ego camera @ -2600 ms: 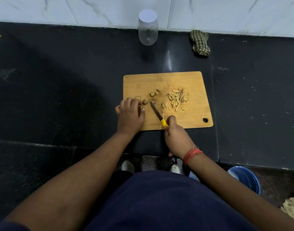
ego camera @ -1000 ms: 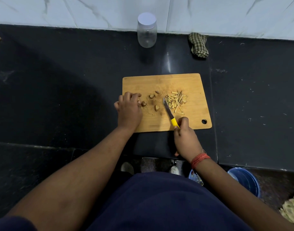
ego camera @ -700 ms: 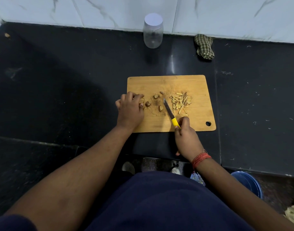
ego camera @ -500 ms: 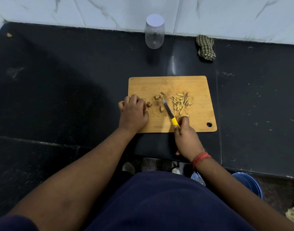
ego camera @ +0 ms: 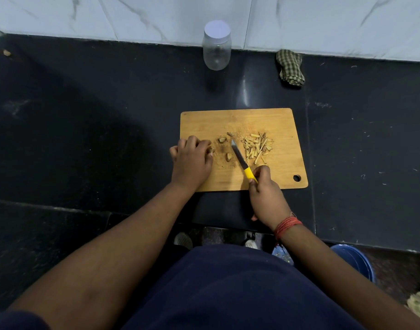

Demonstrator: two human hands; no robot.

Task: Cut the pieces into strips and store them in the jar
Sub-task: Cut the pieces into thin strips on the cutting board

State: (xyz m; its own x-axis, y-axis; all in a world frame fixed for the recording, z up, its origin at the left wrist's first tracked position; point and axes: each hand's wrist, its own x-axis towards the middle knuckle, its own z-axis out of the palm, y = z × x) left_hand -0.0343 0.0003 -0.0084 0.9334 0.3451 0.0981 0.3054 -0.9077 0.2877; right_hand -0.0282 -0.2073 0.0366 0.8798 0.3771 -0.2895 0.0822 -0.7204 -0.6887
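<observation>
Cutting step was mid-way: right hand (ego camera: 266,191) gripped knife (ego camera: 241,158) beside strips (ego camera: 257,147) on board (ego camera: 242,120), left hand (ego camera: 192,160) curled over a piece, grip unclear; uncut pieces (ego camera: 228,157) need slicing next, capped jar (ego camera: 216,45) well apart at the wall.

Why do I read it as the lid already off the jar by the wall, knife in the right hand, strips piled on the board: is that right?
Not quite. The head view shows the jar by the wall with its lid on. The right hand does hold the knife, strips piled on the board.
</observation>
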